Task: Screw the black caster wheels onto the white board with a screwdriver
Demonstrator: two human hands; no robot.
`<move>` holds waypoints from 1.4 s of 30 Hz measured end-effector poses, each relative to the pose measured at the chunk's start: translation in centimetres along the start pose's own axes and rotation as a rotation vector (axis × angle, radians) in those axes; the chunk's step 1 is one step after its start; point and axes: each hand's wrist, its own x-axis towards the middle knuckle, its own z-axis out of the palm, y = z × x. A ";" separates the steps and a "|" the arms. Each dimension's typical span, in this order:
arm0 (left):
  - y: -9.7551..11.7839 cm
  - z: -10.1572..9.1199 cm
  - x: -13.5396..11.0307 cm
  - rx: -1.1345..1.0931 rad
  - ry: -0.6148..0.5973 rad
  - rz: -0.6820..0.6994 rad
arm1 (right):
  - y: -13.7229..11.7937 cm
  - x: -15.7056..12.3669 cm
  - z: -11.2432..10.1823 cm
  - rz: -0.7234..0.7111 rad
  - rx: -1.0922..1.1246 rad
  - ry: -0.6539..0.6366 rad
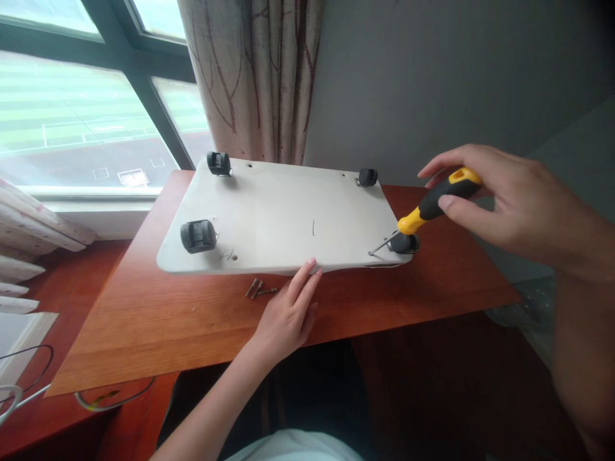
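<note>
A white board (283,211) with rounded corners lies flat, with black caster wheels at its corners. In my right hand (509,198) is a yellow and black screwdriver (432,203), slanting down to the left. Its tip meets the board near its front right corner, beside the caster (403,242) there; whether a screw sits under the tip is too small to tell. My left hand (291,314) rests with fingers stretched out on the board's front edge. Several metal bolts (259,289) lie on the wood just left of those fingers.
The board sits on a brown wooden table (158,333). Behind it hang a patterned curtain (254,83) and a grey wall (432,83). A large window (72,121) is at the left. Cables (115,403) lie below the table's left end.
</note>
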 end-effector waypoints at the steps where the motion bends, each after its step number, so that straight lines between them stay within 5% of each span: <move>1: 0.0 0.0 0.0 -0.001 -0.001 -0.001 | 0.0 -0.1 -0.2 -0.013 0.077 -0.042; 4: 0.0 0.0 0.0 -0.001 0.000 0.002 | 0.1 -0.1 0.0 0.018 0.150 -0.049; 10: 0.0 -0.1 0.0 0.000 0.005 0.008 | 0.2 0.1 1.1 0.083 -0.200 0.143; 16: 0.0 -0.2 0.1 -0.009 -0.004 0.007 | 0.7 0.0 0.3 -0.019 0.203 -0.058; 18: 0.0 -0.2 0.1 -0.010 0.003 0.011 | 0.7 0.0 0.5 0.039 0.236 -0.024; 24: -0.1 -0.1 0.0 -0.013 -0.009 0.001 | 0.4 0.2 1.7 0.085 -0.145 0.209; 30: -0.1 0.0 -0.1 -0.028 -0.013 -0.004 | 0.4 -0.4 0.9 0.043 0.312 -0.034; 36: -0.2 -0.1 -0.1 -0.029 -0.016 -0.005 | -0.4 -0.4 1.5 0.026 -0.092 0.205; 42: 0.0 -0.2 0.0 -0.020 -0.016 -0.006 | -0.4 -0.2 0.8 0.021 0.213 -0.008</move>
